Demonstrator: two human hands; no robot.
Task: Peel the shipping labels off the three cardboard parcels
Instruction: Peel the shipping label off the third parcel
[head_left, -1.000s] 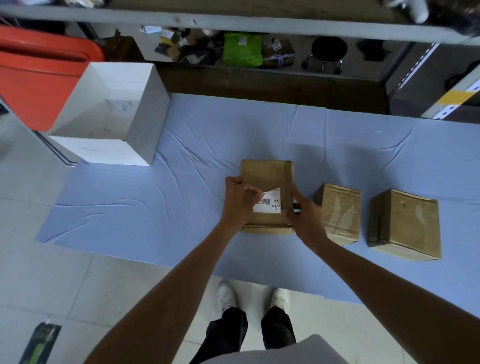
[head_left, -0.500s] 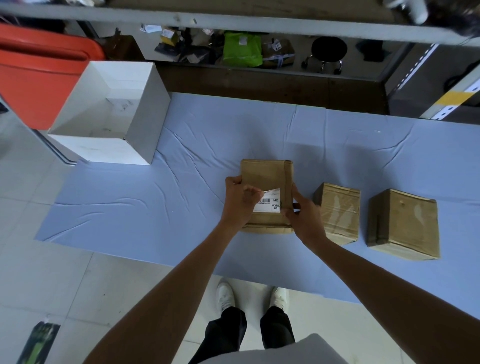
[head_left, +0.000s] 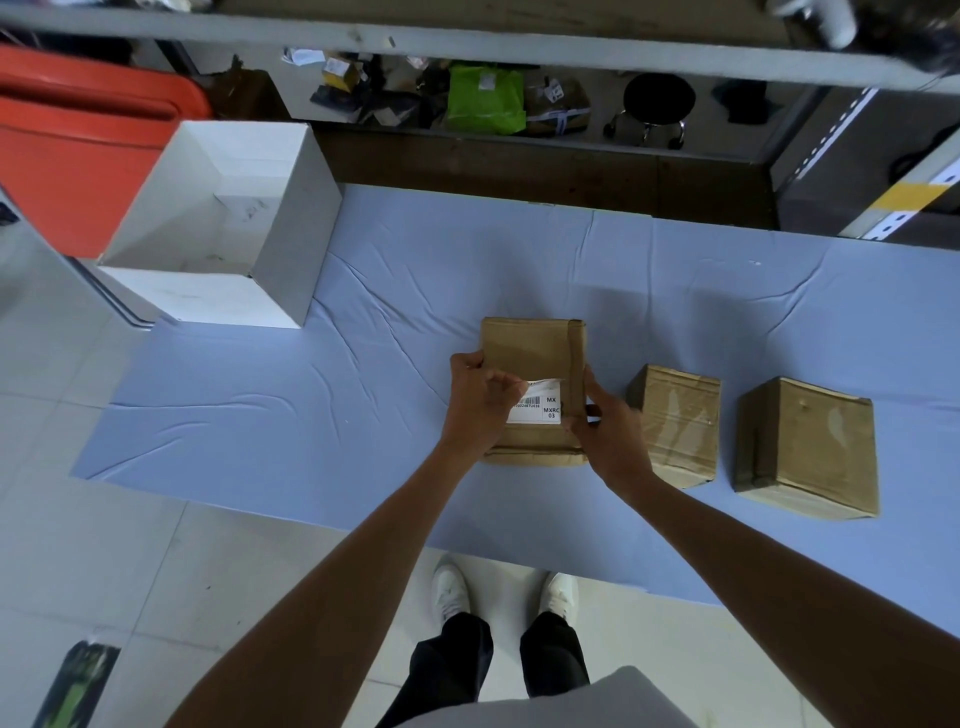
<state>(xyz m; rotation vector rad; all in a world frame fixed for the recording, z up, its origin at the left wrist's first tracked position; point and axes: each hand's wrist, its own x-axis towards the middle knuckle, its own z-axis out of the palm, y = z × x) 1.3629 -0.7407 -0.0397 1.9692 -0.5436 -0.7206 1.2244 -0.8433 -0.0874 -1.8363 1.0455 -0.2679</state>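
A: Which hand works the shipping label (head_left: 540, 410)?

B: The left hand (head_left: 478, 400) pinches its lifted upper edge; the label lies just right of those fingers, its long axis running left to right across the largest parcel (head_left: 530, 358).

A: So the pull likely goes toward the person?

B: Probably. The right hand (head_left: 608, 431) is clamped on that parcel's right edge, bracing it. The middle parcel (head_left: 675, 421) and right parcel (head_left: 805, 447) show no labels.
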